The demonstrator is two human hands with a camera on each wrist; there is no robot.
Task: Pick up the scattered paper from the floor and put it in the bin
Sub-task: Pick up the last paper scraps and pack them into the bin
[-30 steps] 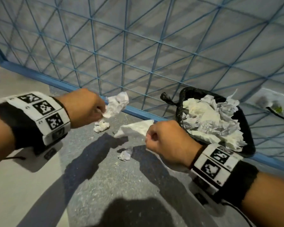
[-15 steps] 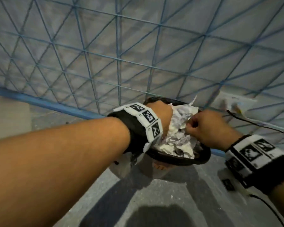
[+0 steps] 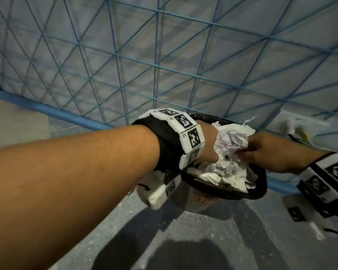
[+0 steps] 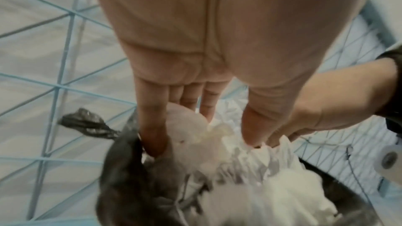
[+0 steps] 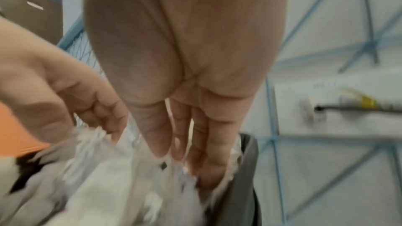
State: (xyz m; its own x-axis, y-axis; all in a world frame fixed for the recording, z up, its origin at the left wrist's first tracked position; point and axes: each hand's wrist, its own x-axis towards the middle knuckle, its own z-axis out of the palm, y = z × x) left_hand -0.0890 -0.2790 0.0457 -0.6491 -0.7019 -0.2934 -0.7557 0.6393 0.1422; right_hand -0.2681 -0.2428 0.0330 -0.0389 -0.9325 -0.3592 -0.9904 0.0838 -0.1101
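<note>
Blue wire mesh [image 3: 125,61] fills the background behind a grey speckled floor [image 3: 213,236], and against its base rail the bin [image 3: 240,193], lined with a black bag, is seen heaped with crumpled paper [image 3: 230,152].

A second ago both hands were held over the floor, each pinching a piece of paper, with more scraps lying below them and the bin off to the right. Now both are brought over the bin mouth. The left hand [image 3: 208,147] is pressed into the near left side of the heap; in the left wrist view its fingers [image 4: 152,126] are stretched out and slightly apart, the tips sunk among the paper beside the knotted bag edge [image 4: 87,125]. The right hand [image 3: 269,151] is laid against the heap from the right; in the right wrist view its fingers [image 5: 191,137] are extended and close together, the tips buried in paper against the bin wall [image 5: 237,178]. Nothing is seen clamped in either hand, so both pieces are judged to be released onto the pile.

The paper carried over is thus taken as delivered, though the heap stands above the rim and is probably being pushed down so that nothing slides off. The floor patch where the scraps lay is outside the present views, so it cannot be told what is left there; a further trip is likely needed.
</note>
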